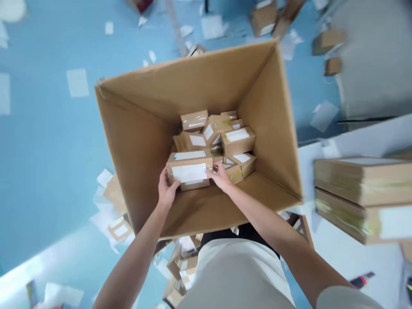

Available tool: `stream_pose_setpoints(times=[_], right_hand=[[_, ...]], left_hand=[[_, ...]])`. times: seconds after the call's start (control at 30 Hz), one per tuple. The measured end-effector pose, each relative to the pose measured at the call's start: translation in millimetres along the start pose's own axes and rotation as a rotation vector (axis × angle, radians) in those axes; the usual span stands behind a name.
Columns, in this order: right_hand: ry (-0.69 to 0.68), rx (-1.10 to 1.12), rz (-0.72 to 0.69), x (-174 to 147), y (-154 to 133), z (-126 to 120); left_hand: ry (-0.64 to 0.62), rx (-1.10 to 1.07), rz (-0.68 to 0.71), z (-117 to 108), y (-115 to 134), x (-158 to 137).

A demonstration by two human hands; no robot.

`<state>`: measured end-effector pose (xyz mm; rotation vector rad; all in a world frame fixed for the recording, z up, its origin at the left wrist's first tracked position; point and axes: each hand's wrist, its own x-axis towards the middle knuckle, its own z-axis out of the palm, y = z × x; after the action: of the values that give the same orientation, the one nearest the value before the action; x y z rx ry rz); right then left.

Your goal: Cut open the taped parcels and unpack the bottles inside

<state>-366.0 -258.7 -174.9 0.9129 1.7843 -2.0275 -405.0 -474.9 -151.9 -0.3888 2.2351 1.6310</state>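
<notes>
Both my hands reach down into a large open cardboard carton (199, 214). Between them they grip a small cardboard box (207, 159) with white labels on its top and side. My left hand (166, 189) wraps around the box's left end, thumb at the lower front. At the right end, my right hand (220, 176) closes its fingers on the box. Several other small taped boxes lie jumbled at the bottom of the carton, among them a labelled box (238, 148) right of the held one and another labelled box (195, 121) toward the far wall.
Large taped boxes (341, 176) are stacked on a white surface (341, 262) at the right. Papers and small boxes (264, 17) are scattered over the blue floor (48, 141). A red and black tool (362, 280) lies at lower right. More boxes (186, 270) lie below the carton.
</notes>
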Motion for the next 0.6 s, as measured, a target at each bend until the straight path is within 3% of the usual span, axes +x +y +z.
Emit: stream_pose_setpoints(times=[0.17,0.27,0.33,0.43,0.5,0.6], right_hand=[[0.246,0.057,-0.248,-124.1,-86.6,-71.1],[0.468,0.009,-0.395,-216.8,-103.0,-117.4],[0.667,-0.003,-0.45,-278.7,-93.6,-140.8],[0.968,0.042,-0.455,-362.1,-55.1,-163.1],[1.152,0.115,-0.41,-407.3,-20.5,-173.6],[1.4,0.24,-0.297,-456.2,32.5,-192.5]], left_hand=[[-0.225,0.052,0.298,25.8,116.0,-54.3],[-0.377,0.153,0.495,60.1,165.6,-89.6],[-0.505,0.216,0.625,90.8,190.2,-118.4],[-0.763,0.287,0.775,142.4,212.5,-174.6],[-0.972,0.356,0.809,178.6,215.5,-218.7],[-1.264,0.425,0.74,236.7,201.5,-285.2]])
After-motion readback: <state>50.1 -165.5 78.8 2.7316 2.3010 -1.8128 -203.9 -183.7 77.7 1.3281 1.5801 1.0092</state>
